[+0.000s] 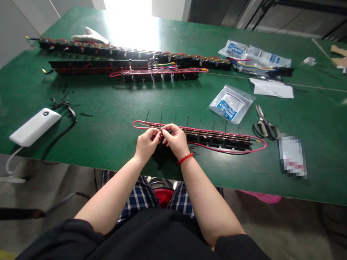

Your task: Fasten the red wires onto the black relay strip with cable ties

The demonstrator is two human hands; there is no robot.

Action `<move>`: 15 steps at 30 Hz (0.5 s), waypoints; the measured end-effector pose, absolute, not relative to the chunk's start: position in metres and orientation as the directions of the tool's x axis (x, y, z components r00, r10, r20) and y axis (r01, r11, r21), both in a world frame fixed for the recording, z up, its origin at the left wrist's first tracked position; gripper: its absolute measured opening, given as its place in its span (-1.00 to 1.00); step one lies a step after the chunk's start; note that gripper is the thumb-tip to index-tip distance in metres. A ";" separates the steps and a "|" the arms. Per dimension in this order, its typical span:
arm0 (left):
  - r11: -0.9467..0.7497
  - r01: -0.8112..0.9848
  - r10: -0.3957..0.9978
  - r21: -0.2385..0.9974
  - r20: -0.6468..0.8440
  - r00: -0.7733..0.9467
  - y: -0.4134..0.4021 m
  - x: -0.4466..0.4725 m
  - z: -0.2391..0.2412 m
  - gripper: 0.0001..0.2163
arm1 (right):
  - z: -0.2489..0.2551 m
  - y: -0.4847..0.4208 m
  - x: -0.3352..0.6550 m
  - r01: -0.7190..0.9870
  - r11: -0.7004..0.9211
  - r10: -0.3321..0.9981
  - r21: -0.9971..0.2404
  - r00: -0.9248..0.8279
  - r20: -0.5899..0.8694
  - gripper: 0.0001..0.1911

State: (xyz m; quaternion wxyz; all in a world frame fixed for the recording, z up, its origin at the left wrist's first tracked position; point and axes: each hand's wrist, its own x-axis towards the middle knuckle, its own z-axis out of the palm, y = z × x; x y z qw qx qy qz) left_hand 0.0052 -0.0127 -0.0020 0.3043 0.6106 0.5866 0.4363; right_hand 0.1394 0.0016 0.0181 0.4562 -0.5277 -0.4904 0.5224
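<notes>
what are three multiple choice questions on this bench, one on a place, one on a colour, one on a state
1. Where is the white power bank? A on the left part of the green table, B on the floor, C in a plastic bag
2. What colour is the bracelet on the right wrist? A blue, B red, C white
3. How is the black connector strip placed? A hanging off the table, B bagged, C gripped by the left hand and right hand

1 A, it lies left of the hands. 2 B, the beads show red. 3 C, both hands pinch it.
</notes>
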 end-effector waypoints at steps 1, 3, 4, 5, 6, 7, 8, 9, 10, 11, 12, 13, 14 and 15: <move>-0.126 0.456 0.982 0.881 0.177 -0.071 -0.013 0.005 -0.002 -0.88 | 0.018 0.001 0.139 0.050 -0.092 0.995 -0.995 -0.026 -0.093 -0.84; -0.131 0.467 0.980 0.874 0.185 -0.072 -0.013 0.005 -0.002 -0.88 | 0.017 0.001 0.139 0.068 -0.072 0.997 -0.995 -0.029 -0.074 -0.85; -0.137 0.471 0.979 0.871 0.192 -0.071 -0.012 0.005 -0.002 -0.88 | 0.017 0.001 0.139 0.075 -0.064 0.997 -0.995 -0.032 -0.067 -0.85; -0.145 0.472 0.977 0.869 0.200 -0.068 -0.012 0.004 -0.003 -0.88 | 0.016 0.001 0.140 0.081 -0.058 0.998 -0.995 -0.034 -0.061 -0.84; -0.155 0.472 0.976 0.868 0.208 -0.063 -0.012 0.004 -0.003 -0.88 | 0.016 0.002 0.140 0.086 -0.054 0.998 -0.995 -0.035 -0.057 -0.84; -0.163 0.469 0.975 0.868 0.215 -0.059 -0.012 0.004 -0.004 -0.89 | 0.015 0.002 0.140 0.091 -0.051 0.998 -0.995 -0.037 -0.055 -0.84; -0.169 0.465 0.974 0.869 0.219 -0.056 -0.011 0.004 -0.004 -0.89 | 0.015 0.002 0.141 0.095 -0.049 0.998 -0.994 -0.039 -0.053 -0.83; -0.171 0.464 0.974 0.869 0.220 -0.054 -0.011 0.004 -0.005 -0.89 | 0.014 0.002 0.142 0.099 -0.047 0.998 -0.994 -0.042 -0.052 -0.83; -0.171 0.468 0.974 0.867 0.221 -0.054 -0.011 0.004 -0.005 -0.88 | 0.014 0.002 0.142 0.102 -0.047 0.998 -0.994 -0.047 -0.052 -0.82; -0.172 0.473 0.973 0.864 0.224 -0.055 -0.011 0.003 -0.005 -0.88 | 0.014 0.002 0.143 0.104 -0.046 0.997 -0.994 -0.052 -0.052 -0.82; -0.174 0.480 0.972 0.860 0.228 -0.056 -0.011 0.003 -0.005 -0.88 | 0.014 0.002 0.143 0.103 -0.048 0.997 -0.994 -0.056 -0.054 -0.82; -0.178 0.486 0.971 0.856 0.234 -0.057 -0.011 0.003 -0.005 -0.88 | 0.015 0.002 0.143 0.101 -0.053 0.997 -0.993 -0.059 -0.059 -0.83; -0.182 0.490 0.969 0.852 0.240 -0.057 -0.011 0.003 -0.004 -0.88 | 0.015 0.002 0.143 0.098 -0.063 0.996 -0.993 -0.059 -0.069 -0.83; -0.186 0.491 0.968 0.851 0.244 -0.057 -0.012 0.003 -0.004 -0.88 | 0.016 0.002 0.143 0.090 -0.077 0.995 -0.993 -0.059 -0.082 -0.83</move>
